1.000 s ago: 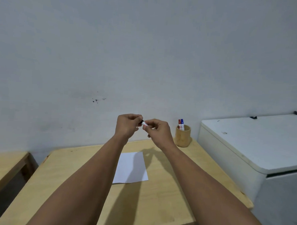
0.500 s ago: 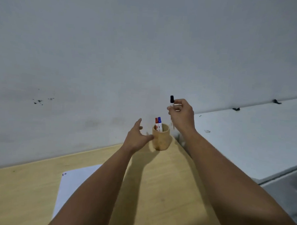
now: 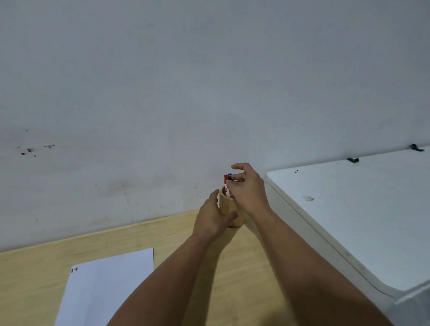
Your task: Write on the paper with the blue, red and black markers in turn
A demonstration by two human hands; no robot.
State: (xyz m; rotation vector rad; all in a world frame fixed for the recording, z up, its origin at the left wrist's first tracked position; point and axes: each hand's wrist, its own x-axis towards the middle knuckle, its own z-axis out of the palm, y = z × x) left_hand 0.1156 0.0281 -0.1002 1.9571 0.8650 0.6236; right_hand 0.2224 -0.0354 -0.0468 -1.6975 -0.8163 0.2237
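Observation:
A small wooden cup [image 3: 228, 207] stands at the back of the wooden table [image 3: 253, 275], against the wall. My left hand [image 3: 212, 218] is wrapped around the cup's left side. My right hand [image 3: 249, 190] hovers over the cup's mouth, fingers pinched on the black marker [image 3: 231, 179], whose black cap shows beside the thumb. The red marker [image 3: 225, 179] and the blue marker [image 3: 230, 174] stick up out of the cup just left of it. The white paper [image 3: 105, 291] lies at the lower left, with small marks at its top left corner.
A white chest-like cabinet [image 3: 354, 218] stands directly right of the table, its lid higher than the tabletop. A grey wall [image 3: 187, 87] with dark specks rises behind the cup.
My right hand has come down with the black marker from above the cup to its mouth. My left hand, open before, has closed around the cup. The view has shifted slightly.

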